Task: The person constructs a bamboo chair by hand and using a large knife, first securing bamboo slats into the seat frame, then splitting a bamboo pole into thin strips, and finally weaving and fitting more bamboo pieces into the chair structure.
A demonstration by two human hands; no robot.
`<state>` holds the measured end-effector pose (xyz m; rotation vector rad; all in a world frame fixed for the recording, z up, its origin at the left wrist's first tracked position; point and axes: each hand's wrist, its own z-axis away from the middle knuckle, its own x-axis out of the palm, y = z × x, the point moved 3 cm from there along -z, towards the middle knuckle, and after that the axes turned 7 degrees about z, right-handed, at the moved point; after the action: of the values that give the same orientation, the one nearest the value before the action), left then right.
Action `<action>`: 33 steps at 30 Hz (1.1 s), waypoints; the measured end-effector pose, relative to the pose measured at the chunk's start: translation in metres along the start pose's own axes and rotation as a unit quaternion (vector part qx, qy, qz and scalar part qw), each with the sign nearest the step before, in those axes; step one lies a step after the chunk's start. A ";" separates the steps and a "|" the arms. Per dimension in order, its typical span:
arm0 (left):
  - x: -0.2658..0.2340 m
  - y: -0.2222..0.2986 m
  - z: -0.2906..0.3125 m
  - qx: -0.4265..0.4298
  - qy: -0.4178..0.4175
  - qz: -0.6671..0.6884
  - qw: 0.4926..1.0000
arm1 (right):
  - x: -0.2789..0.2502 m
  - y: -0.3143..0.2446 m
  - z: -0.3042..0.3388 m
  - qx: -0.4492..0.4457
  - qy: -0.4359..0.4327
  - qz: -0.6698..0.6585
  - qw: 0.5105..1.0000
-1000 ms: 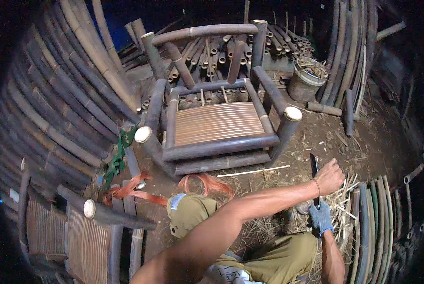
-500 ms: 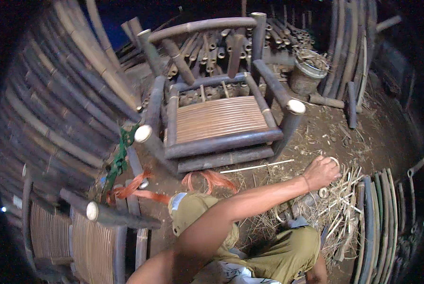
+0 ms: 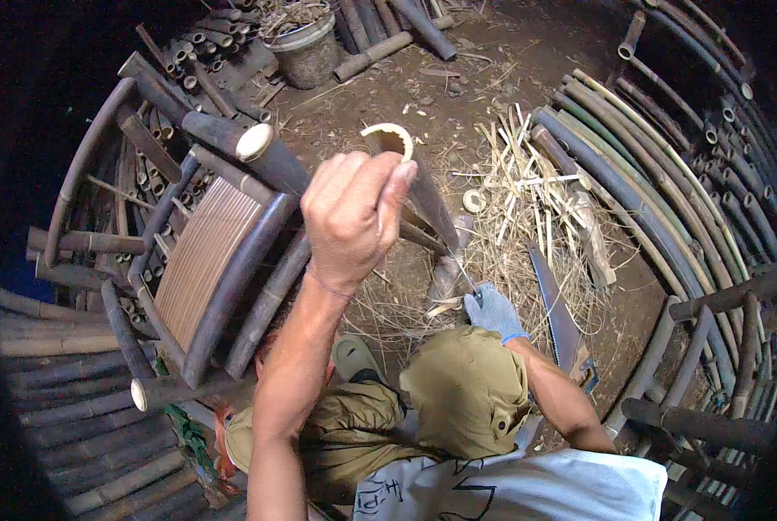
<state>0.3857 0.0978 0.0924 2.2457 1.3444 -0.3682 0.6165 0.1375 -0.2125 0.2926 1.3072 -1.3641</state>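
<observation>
My bare left hand (image 3: pixel 352 213) is closed around the upper end of a split bamboo piece (image 3: pixel 432 207), whose pale curved cut rim faces up. The piece slants down toward the litter on the ground. My right hand (image 3: pixel 491 310), in a grey glove, is closed on a knife (image 3: pixel 467 276) by my knee. Its thin blade points up toward the lower part of the bamboo, and I cannot tell whether they touch. Most of the knife's handle is hidden in the glove. A handsaw (image 3: pixel 555 313) lies to the right of that glove.
Shavings and pale bamboo strips (image 3: pixel 527 174) cover the ground ahead. A bamboo chair (image 3: pixel 210 243) with a slatted seat stands at left. Long bamboo poles (image 3: pixel 640 191) lie at right. Behind are a bucket of scraps (image 3: pixel 306 52) and stacked bamboo (image 3: pixel 206 52).
The view has swung right, so the chair now sits farther left. My left hand, formerly stretched over the strips, is raised in front of me with the bamboo. My gloved right hand and knife have come into view.
</observation>
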 end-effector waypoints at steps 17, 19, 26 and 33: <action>0.065 -0.008 0.003 0.005 -0.013 -0.046 0.999 | 0.041 0.072 -0.025 0.021 -0.063 0.028 0.997; 0.070 -0.026 -0.010 -0.030 -0.011 -0.044 0.999 | 0.019 0.058 -0.027 -0.013 -0.047 0.038 0.998; 0.114 -0.097 -0.062 -0.235 -0.154 -0.095 0.955 | -0.011 0.112 0.046 0.006 -0.094 0.025 0.995; 0.129 -0.121 -0.075 -0.215 -0.210 -0.004 0.954 | -0.042 0.113 0.124 0.159 -0.031 -0.166 0.973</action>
<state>0.3397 0.2818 0.0627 1.6868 1.0834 -0.4731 0.7833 0.0940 -0.1935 0.2535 1.1149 -1.8579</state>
